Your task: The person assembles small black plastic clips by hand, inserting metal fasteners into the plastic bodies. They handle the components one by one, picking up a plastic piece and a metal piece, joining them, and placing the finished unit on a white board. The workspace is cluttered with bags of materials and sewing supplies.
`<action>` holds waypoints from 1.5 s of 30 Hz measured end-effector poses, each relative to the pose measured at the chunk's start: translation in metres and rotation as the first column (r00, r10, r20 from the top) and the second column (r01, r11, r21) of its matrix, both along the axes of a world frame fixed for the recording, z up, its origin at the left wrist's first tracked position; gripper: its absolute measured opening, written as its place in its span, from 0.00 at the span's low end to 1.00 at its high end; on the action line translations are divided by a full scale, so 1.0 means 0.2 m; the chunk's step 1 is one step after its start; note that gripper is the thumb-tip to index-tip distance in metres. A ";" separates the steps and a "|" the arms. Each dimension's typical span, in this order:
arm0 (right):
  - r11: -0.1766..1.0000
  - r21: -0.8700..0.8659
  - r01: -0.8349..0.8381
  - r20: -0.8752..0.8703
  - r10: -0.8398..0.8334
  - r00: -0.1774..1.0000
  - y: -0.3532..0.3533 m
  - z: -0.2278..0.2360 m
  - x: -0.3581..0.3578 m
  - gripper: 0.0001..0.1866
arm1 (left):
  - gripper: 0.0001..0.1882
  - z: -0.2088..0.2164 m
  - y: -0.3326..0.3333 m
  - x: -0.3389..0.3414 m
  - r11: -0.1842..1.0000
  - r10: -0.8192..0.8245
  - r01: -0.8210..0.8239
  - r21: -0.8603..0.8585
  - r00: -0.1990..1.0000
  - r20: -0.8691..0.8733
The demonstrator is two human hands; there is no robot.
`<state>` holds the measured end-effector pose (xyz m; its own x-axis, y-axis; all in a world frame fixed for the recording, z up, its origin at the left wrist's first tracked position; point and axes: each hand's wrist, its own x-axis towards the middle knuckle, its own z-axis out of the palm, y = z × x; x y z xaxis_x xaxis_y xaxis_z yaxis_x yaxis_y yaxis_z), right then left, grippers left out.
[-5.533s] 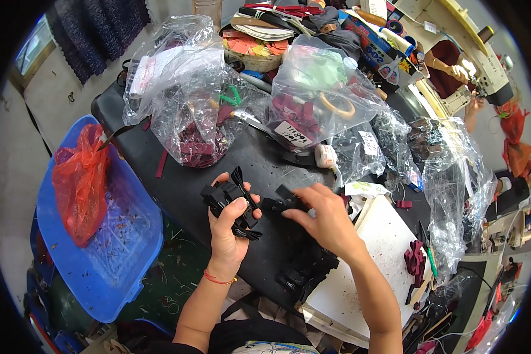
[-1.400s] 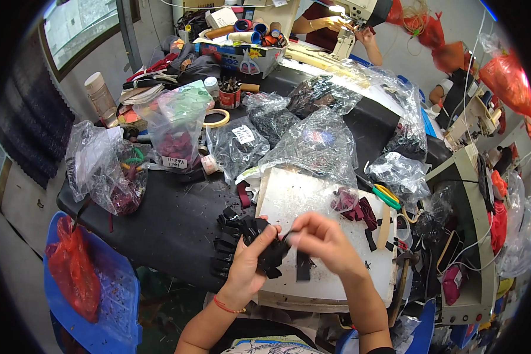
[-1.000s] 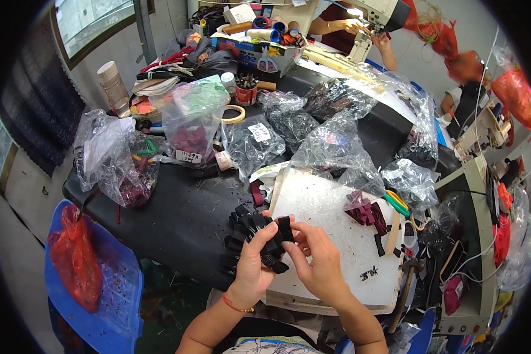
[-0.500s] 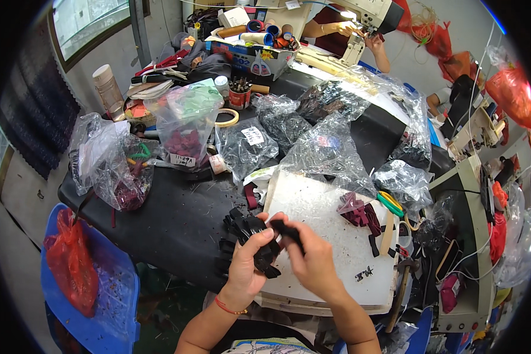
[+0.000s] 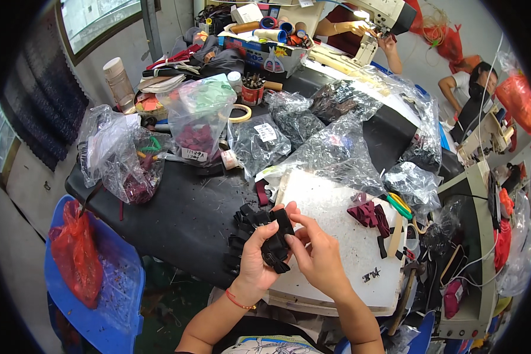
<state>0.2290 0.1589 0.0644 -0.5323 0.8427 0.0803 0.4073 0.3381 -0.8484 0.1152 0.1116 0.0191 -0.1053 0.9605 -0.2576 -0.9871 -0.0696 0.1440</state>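
A bunch of black fabric strips (image 5: 243, 231) sits in my left hand (image 5: 258, 255), its thumb pressed along the top and its fingers wrapped beneath. My right hand (image 5: 320, 253) pinches one flat black strip (image 5: 284, 222) at the side of that bunch, between thumb and fingers. Both hands are close together over the left edge of a white board (image 5: 312, 197). Folded maroon strips (image 5: 369, 215) lie on the board's right part, and small black pieces (image 5: 371, 275) rest near its front right.
Clear plastic bags (image 5: 330, 147) crowd the back of the black table (image 5: 177, 206). Green-and-yellow-handled scissors (image 5: 399, 205) lie right of the board. A blue chair (image 5: 121, 289) bearing a red bag (image 5: 78, 259) stands at left. Another person's hands (image 5: 354, 28) work at a sewing machine (image 5: 379, 17).
The black strip in my right hand now lies flat and upright against the bunch, where before it was held apart and blurred. The whole view has shifted slightly.
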 end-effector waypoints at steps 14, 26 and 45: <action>0.933 0.354 0.061 -0.206 0.015 0.978 -0.14 -0.08 0.03 0.21 | 0.18 0.05 0.03 -0.04 0.946 0.260 -0.295 -0.132 0.938 -0.231; 0.983 0.183 0.024 -0.082 -0.009 0.997 -0.02 -0.02 -0.02 0.22 | 0.15 -0.01 -0.02 -0.02 0.998 0.043 -0.050 -0.037 0.982 -0.182; 0.711 0.666 0.226 0.116 -0.398 0.910 0.29 0.00 0.05 0.18 | 0.16 0.02 0.02 -0.02 0.999 0.037 -0.038 -0.020 0.998 -0.058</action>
<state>0.2391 0.2173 0.0649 -0.3223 0.7642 0.5587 0.7419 0.5705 -0.3523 0.1105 0.1150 0.0227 -0.1566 0.9498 -0.2707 -0.9739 -0.1029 0.2021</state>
